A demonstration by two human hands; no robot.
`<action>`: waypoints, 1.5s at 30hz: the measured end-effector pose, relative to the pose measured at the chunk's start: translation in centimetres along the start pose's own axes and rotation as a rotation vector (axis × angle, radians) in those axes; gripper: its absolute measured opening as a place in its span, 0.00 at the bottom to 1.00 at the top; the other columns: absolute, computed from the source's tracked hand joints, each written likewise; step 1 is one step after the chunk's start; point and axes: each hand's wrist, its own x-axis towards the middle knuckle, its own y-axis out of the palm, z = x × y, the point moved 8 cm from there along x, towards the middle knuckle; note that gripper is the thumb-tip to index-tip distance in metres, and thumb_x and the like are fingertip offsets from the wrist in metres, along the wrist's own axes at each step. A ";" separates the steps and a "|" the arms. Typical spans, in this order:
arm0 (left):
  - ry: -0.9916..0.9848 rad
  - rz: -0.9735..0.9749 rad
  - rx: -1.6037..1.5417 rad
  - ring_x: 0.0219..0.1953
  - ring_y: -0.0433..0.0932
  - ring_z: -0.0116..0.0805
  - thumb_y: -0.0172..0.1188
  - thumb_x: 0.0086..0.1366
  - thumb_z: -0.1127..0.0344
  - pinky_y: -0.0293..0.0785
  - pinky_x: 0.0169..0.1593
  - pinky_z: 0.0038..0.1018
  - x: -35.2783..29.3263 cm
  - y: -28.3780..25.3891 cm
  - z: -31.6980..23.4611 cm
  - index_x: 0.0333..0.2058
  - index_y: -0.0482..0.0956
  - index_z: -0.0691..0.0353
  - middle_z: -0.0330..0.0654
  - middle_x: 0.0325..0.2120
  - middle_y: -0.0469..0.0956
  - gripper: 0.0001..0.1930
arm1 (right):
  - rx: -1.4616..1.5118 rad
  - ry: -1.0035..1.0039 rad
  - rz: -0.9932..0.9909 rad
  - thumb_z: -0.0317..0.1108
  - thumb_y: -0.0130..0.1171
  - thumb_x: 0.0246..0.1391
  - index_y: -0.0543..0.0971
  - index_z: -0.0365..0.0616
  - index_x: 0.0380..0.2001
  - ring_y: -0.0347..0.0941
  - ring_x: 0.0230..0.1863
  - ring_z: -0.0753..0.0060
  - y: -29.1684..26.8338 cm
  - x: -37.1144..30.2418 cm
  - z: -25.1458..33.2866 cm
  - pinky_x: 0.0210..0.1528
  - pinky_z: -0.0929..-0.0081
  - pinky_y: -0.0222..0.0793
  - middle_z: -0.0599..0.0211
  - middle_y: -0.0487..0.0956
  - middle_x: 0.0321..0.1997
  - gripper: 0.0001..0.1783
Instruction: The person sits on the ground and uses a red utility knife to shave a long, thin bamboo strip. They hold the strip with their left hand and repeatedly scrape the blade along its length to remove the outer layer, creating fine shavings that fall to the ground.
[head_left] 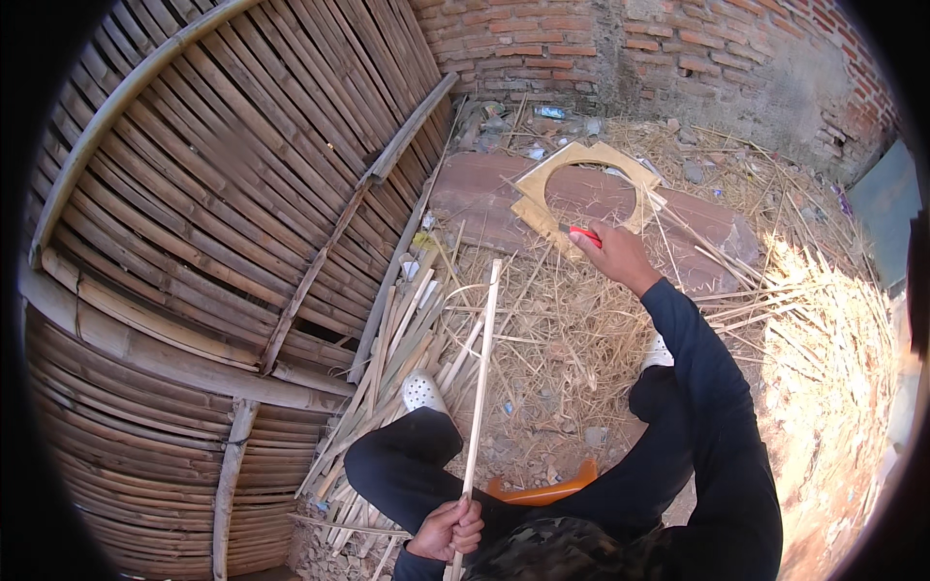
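Note:
My left hand point(448, 530) is closed round the lower part of a long pale bamboo strip point(481, 378). The strip slants up and away from my lap, its far end standing over the straw-covered ground. Further off, my right hand point(620, 258) grips a red-handled knife point(586, 235), most of its handle hidden by the fingers. A short dark blade points left from it. Just beyond the knife is a flat, pale wooden board point(528, 211) with a large round hole, resting on a brown panel point(475, 198). I cannot tell whether the knife touches the board.
Bamboo strips point(387, 339) lie heaped on the left, beside a bamboo slat wall point(213, 174). More strips point(746, 300) lie at the right. Shavings point(572, 329) cover the ground between my white clogs point(423, 391). An orange stool point(552, 492) is under me; a brick wall point(542, 48) stands behind.

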 end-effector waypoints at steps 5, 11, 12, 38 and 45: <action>-0.071 0.128 -0.077 0.14 0.48 0.21 0.39 0.73 0.47 0.47 0.18 0.21 -0.7 5.1 0.6 0.24 0.59 0.55 0.30 0.14 0.52 0.22 | 0.136 -0.369 -0.075 0.54 0.53 0.58 0.74 0.41 0.34 0.76 0.30 0.48 -7.7 -2.2 10.5 0.32 0.55 0.68 0.55 0.77 0.27 0.23; -0.091 0.280 -0.145 0.12 0.46 0.21 0.40 0.72 0.46 0.45 0.17 0.21 -1.9 8.2 0.3 0.23 0.59 0.54 0.29 0.13 0.51 0.22 | 0.328 -0.326 -0.001 0.37 0.52 0.58 0.73 0.37 0.48 0.74 0.35 0.51 -8.9 -2.6 10.1 0.40 0.62 0.69 0.52 0.75 0.32 0.19; -0.088 0.296 -0.150 0.12 0.45 0.21 0.40 0.72 0.46 0.44 0.16 0.21 -2.0 8.1 0.3 0.23 0.59 0.54 0.28 0.13 0.50 0.22 | 0.364 -0.316 0.027 0.36 0.51 0.58 0.72 0.37 0.51 0.74 0.34 0.54 -8.3 -2.7 10.0 0.39 0.63 0.69 0.53 0.76 0.33 0.20; -0.026 0.336 -0.205 0.13 0.47 0.19 0.40 0.73 0.46 0.44 0.18 0.20 -5.8 6.0 -0.2 0.23 0.59 0.53 0.28 0.14 0.50 0.22 | 1.293 0.060 0.459 0.36 0.42 0.68 0.66 0.33 0.51 0.63 0.13 0.88 -4.2 -6.7 15.8 0.13 0.87 0.59 0.66 0.75 0.27 0.17; -0.026 0.320 -0.203 0.13 0.47 0.19 0.39 0.73 0.46 0.44 0.17 0.20 -5.9 5.9 -1.2 0.23 0.59 0.53 0.28 0.14 0.51 0.22 | 1.408 0.083 0.528 0.27 0.40 0.64 0.65 0.35 0.52 0.64 0.17 0.86 -3.3 -6.7 16.9 0.16 0.86 0.61 0.64 0.76 0.33 0.14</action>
